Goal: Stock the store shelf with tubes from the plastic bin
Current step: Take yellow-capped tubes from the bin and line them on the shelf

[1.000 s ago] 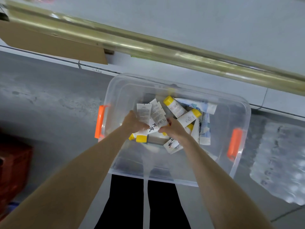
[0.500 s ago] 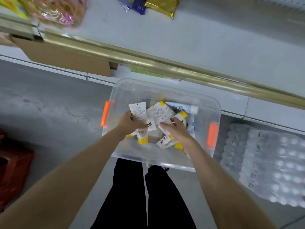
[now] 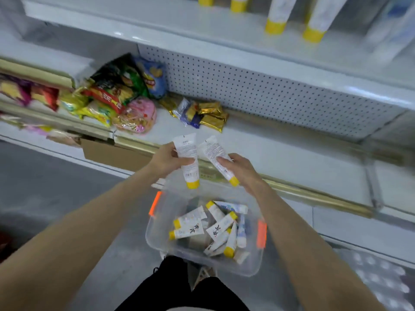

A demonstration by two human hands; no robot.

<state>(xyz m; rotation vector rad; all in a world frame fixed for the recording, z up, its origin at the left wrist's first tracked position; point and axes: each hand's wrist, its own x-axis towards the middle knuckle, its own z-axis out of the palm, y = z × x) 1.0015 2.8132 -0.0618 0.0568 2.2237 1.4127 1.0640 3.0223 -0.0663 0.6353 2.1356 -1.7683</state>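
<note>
The left hand grasps a white tube and the right hand grasps a second tube, both with their yellow caps down, above the plastic bin. Loose tubes lie in the bin. Blurred shelf tubes, seemingly alike, stand on the upper shelf.

White tubes, yellow caps; clear bin, orange handles; gold wrappers.

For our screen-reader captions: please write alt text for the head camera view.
The left hand and right hand each hold a white, yellow-capped tube above a clear plastic bin of more tubes. Snack bags lie on the shelf ahead; upright tubes stand on the shelf above.
</note>
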